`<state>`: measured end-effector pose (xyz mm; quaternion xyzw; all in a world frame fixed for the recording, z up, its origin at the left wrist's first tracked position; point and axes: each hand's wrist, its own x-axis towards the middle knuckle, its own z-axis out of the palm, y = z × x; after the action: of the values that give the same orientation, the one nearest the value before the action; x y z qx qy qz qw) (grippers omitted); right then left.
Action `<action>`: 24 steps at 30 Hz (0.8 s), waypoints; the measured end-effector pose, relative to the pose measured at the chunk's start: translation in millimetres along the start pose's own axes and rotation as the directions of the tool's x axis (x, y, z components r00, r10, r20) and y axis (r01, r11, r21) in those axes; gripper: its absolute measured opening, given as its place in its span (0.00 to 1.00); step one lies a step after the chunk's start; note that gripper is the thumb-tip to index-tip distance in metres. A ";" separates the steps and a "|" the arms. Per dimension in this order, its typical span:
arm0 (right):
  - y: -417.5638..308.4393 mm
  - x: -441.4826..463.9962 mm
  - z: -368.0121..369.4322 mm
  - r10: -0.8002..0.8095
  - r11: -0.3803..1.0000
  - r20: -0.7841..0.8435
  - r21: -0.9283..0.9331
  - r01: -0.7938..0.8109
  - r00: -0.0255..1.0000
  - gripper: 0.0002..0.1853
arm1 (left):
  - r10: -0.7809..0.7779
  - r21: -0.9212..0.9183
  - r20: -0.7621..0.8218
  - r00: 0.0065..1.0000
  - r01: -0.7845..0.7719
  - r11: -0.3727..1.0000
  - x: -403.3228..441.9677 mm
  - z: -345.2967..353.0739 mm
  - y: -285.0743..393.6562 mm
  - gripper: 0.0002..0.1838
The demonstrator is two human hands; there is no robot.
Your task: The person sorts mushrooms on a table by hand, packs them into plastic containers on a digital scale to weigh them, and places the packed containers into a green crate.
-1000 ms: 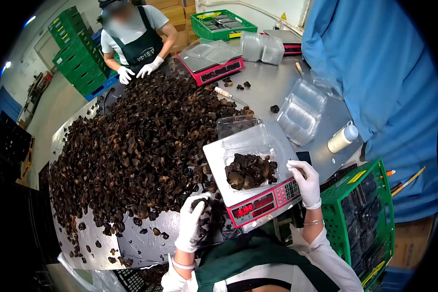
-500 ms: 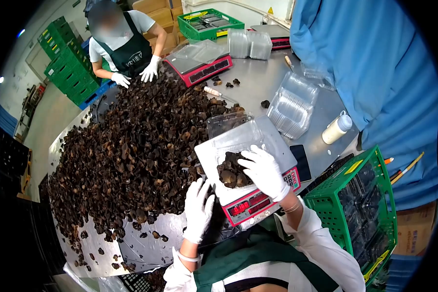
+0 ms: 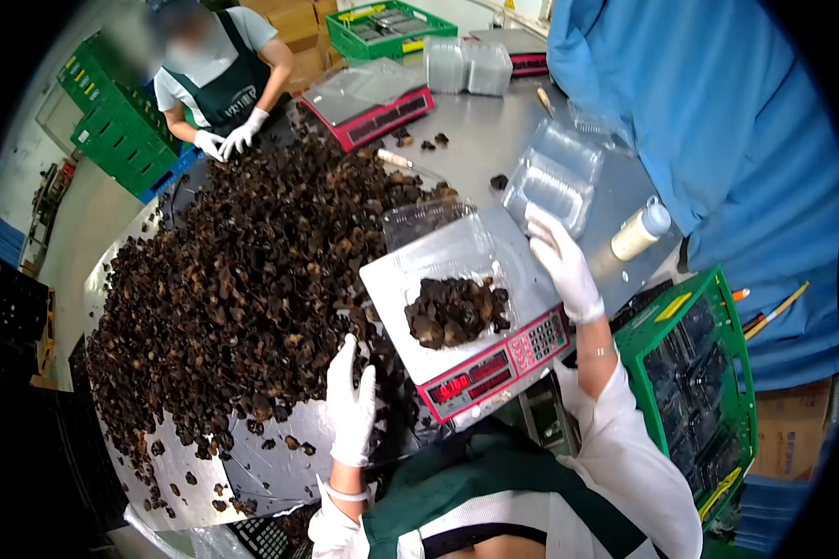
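Note:
A red and silver scale (image 3: 522, 270) bears an open clear plastic box (image 3: 490, 270) with dark mushroom-like pieces (image 3: 455, 312) in it. My gloved left hand (image 3: 350, 410) is at the near edge of a large dark heap (image 3: 242, 289), left of the scale, its fingers apart and nothing visible in them. Over the scale's right edge reaches my gloved right hand (image 3: 562, 265), fingers stretched toward a stack of clear empty boxes (image 3: 555, 177). Its fingertips overlap the stack's near edge; contact cannot be made out.
A co-worker (image 3: 216, 84) in white gloves stands across the heap. Near the back are a second scale (image 3: 368, 98), more clear boxes (image 3: 467, 67) and a green crate (image 3: 391, 28). A white bottle (image 3: 639, 229) stands at right, above a green crate (image 3: 643, 373) of packed boxes.
My right hand went from beside the scale to over the filled box, then to the scale's right edge by the stack. My left hand let go of dark pieces and opened.

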<state>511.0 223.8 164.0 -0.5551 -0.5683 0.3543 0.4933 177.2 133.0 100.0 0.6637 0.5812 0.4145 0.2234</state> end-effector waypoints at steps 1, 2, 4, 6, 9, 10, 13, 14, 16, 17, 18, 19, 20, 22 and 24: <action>14.4 11.5 -0.6 0.013 0.999 -0.012 0.052 -0.013 1.000 0.27 | -0.070 -0.031 0.010 0.997 0.071 0.997 0.9 0.6 6.1 0.27; 22.4 19.1 4.5 0.108 0.978 0.026 0.179 -0.111 0.994 0.29 | -0.076 -0.058 0.024 0.997 0.077 0.995 3.9 0.8 17.2 0.27; 39.0 32.2 15.5 0.280 0.890 0.155 0.329 -0.317 0.947 0.32 | -0.084 -0.072 0.071 0.994 0.089 0.993 8.8 7.1 29.0 0.28; 46.8 40.3 29.8 0.328 0.872 0.177 0.320 -0.370 0.928 0.31 | -0.106 -0.146 0.193 0.976 0.135 0.980 13.0 20.8 19.1 0.29; 35.2 37.2 38.0 0.344 0.881 0.138 0.294 -0.370 0.929 0.28 | -0.243 -0.307 0.455 0.856 0.407 0.860 13.2 32.7 14.4 0.30; 18.6 28.1 35.4 0.249 0.907 0.085 0.329 -0.263 0.965 0.26 | -0.271 -0.413 0.484 0.832 0.490 0.768 12.4 34.3 14.3 0.30; 0.0 -6.8 19.9 -0.026 0.989 0.036 0.150 0.020 0.999 0.19 | -0.356 -0.516 0.551 0.755 0.643 0.566 12.9 33.4 16.3 0.28; -0.9 -20.8 15.0 -0.110 0.994 0.090 -0.009 0.111 0.990 0.17 | -0.361 -0.534 0.550 0.753 0.649 0.542 11.2 32.8 15.2 0.28; 12.1 -48.2 15.5 -0.129 0.914 0.058 -0.379 0.141 0.990 0.16 | -0.365 -0.555 0.549 0.752 0.655 0.514 11.0 32.0 13.8 0.28; 13.5 -56.9 13.3 -0.144 0.855 0.051 -0.497 0.150 0.988 0.17 | -0.359 -0.556 0.561 0.746 0.661 0.505 11.0 30.6 11.9 0.29; 19.5 -64.8 10.0 -0.025 0.951 -0.038 -0.309 0.012 0.999 0.18 | -0.358 -0.554 0.572 0.738 0.670 0.495 9.4 28.2 9.7 0.29; 29.8 -71.2 4.8 0.114 0.988 -0.100 -0.096 -0.123 0.988 0.19 | -0.344 -0.553 0.553 0.759 0.643 0.529 8.9 23.6 9.1 0.29; 45.1 -76.8 -6.0 0.098 0.995 -0.161 -0.009 -0.101 0.982 0.19 | -0.345 -0.551 0.510 0.788 0.607 0.572 6.4 19.2 -0.6 0.26; 39.5 -85.6 -21.6 0.218 0.975 -0.219 0.094 -0.202 0.951 0.16 | -0.404 -0.508 0.417 0.814 0.578 0.639 3.8 2.1 -2.7 0.22; 34.4 -95.3 -26.4 0.234 0.969 -0.243 0.139 -0.205 0.941 0.17 | -0.449 -0.512 0.311 0.838 0.546 0.663 -8.7 -11.9 -18.0 0.22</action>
<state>536.1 131.0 122.2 -0.6279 -0.4133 0.3634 0.5503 157.1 126.5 90.1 0.4086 0.5652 0.4405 0.5654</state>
